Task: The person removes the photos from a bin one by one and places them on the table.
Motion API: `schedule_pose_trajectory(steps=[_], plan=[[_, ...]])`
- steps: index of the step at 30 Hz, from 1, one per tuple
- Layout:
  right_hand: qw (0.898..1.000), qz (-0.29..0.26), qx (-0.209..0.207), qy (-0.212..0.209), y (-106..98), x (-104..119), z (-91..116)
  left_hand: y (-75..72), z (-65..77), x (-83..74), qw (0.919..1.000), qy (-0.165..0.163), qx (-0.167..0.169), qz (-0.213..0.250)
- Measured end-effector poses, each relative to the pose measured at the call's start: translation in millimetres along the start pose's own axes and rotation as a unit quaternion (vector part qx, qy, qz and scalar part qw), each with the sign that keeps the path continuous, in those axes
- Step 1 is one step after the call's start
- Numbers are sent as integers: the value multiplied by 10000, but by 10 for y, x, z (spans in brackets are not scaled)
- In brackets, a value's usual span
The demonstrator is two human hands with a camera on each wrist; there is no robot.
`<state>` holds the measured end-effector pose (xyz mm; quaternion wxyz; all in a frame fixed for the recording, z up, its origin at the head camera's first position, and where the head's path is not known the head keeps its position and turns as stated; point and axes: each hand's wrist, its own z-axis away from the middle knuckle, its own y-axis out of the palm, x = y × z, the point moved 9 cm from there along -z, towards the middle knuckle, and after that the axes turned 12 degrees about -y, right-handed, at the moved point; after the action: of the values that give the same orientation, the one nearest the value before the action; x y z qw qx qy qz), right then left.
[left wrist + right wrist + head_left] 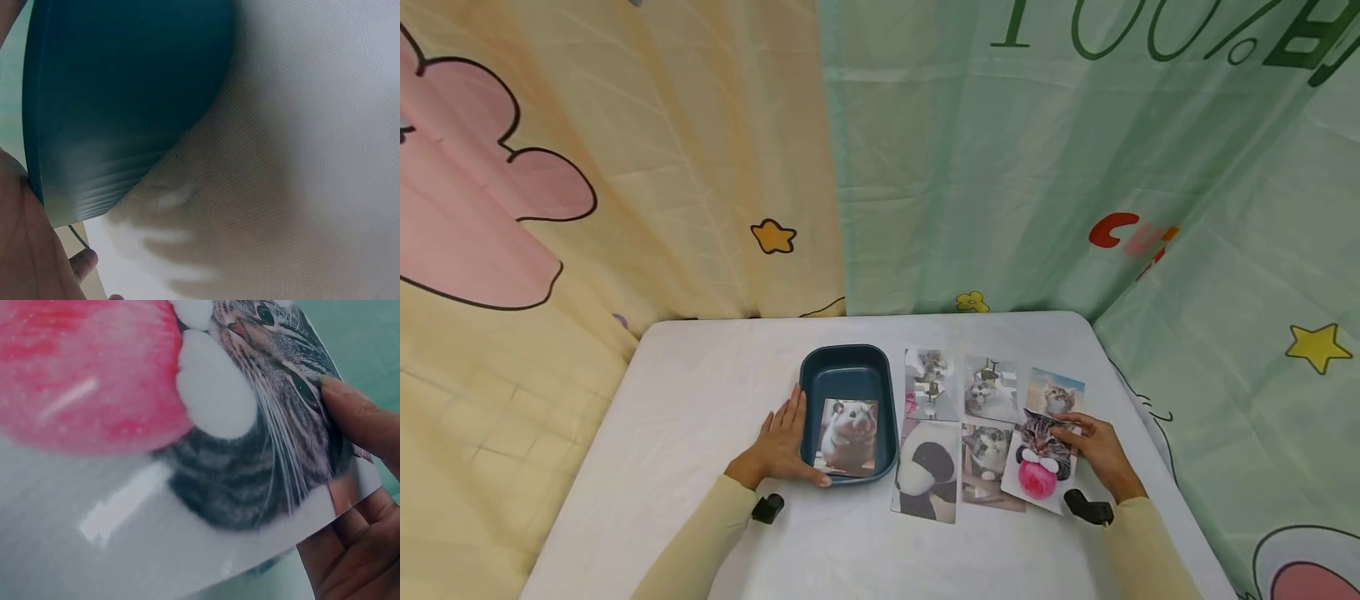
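Note:
A dark blue tray (847, 358) sits left of centre on the table, a hamster photo card (847, 437) lying in its near half. Against the tray's left side rests my left hand (782, 446), fingers extended along the rim; the left wrist view shows its palm beside the tray wall (125, 94). My right hand (1101, 450) pinches a glossy photo card (1041, 467) of a tabby cat with a pink ball. In the right wrist view the thumb (359, 415) presses on the card's face while the other fingers are behind it. This card partly covers neighbouring cards.
Right of the tray lie several photo cards in two rows: two grey-white cat cards (931, 383) (991, 390), a kitten card (1056, 390), a black-and-white picture card (927, 471) and another cat card (988, 462). A white cloth covers the table (722, 367); printed curtains (940, 208) hang behind.

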<state>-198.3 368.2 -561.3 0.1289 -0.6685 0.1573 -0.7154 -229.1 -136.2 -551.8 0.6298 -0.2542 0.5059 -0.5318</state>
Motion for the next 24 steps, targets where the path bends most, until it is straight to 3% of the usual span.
schedule_pose_trajectory(steps=[5,11,24], plan=[[9991,86,49,412,-140,-254,189,0,-1,-5,10000,2,24,25],[9964,186,166,815,-151,-464,316,10,-5,9,10000,-43,46,0],[9948,934,149,384,-107,-416,337,16,-21,26,10000,-56,11,23]])
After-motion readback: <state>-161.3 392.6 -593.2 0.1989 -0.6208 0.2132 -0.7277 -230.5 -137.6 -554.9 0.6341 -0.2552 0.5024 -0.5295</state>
